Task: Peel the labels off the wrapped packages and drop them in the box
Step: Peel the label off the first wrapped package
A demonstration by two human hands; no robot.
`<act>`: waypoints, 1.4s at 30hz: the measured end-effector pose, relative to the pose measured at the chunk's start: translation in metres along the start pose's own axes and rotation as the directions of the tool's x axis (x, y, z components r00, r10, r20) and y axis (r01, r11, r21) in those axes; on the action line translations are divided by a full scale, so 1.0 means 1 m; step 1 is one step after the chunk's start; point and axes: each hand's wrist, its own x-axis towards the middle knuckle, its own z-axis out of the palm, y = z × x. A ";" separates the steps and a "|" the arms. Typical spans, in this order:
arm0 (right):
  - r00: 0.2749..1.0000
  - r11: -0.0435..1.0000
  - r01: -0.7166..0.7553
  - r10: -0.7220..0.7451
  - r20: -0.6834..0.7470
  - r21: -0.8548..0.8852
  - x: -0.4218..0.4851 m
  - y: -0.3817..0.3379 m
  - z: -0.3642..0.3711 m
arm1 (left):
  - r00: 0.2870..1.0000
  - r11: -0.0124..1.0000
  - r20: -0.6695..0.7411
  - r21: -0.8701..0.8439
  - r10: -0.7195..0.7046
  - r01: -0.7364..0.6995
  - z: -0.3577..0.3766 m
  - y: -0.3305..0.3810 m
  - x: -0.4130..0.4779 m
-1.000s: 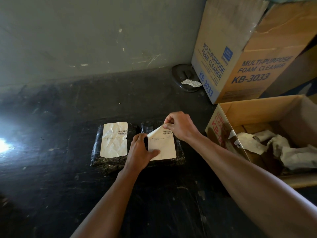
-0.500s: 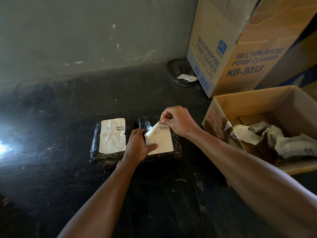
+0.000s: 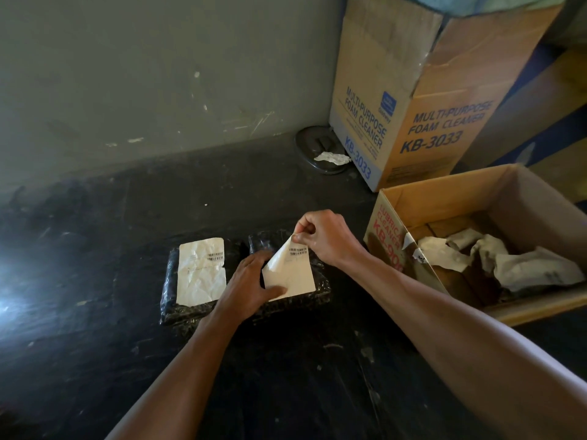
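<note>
Two black wrapped packages lie side by side on the dark floor. The left package (image 3: 168,287) carries a flat, creased white label (image 3: 200,271). On the right package (image 3: 320,290), the white label (image 3: 293,274) is lifted along its top and left side. My right hand (image 3: 327,238) pinches that label's top corner. My left hand (image 3: 251,284) presses flat on the right package, thumb on the label's lower edge. The open cardboard box (image 3: 444,195) stands to the right with several crumpled labels (image 3: 536,269) inside.
A tall "Multi-purpose foam cleaner" carton (image 3: 413,100) stands behind the open box against the grey wall (image 3: 158,74). A round dark lid (image 3: 317,150) with a paper scrap lies beside it. Glare shows on the floor at far left.
My right hand has pulled the label's top corner further up and off the right package. My left hand has stayed pressed on that package.
</note>
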 end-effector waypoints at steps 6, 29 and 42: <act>0.999 1.000 -0.025 0.025 -0.022 0.011 -0.002 0.001 0.000 | 0.992 1.000 0.123 -0.012 0.004 -0.003 -0.010 -0.005 0.006; 0.999 0.999 0.042 -0.042 -0.003 -0.034 -0.021 -0.021 -0.025 | 0.987 0.995 0.120 0.004 0.102 -0.103 -0.001 -0.010 -0.001; 0.998 0.998 0.058 -0.058 -0.009 -0.002 -0.043 -0.032 -0.033 | 0.985 0.993 0.130 0.012 0.115 -0.118 0.002 -0.011 -0.001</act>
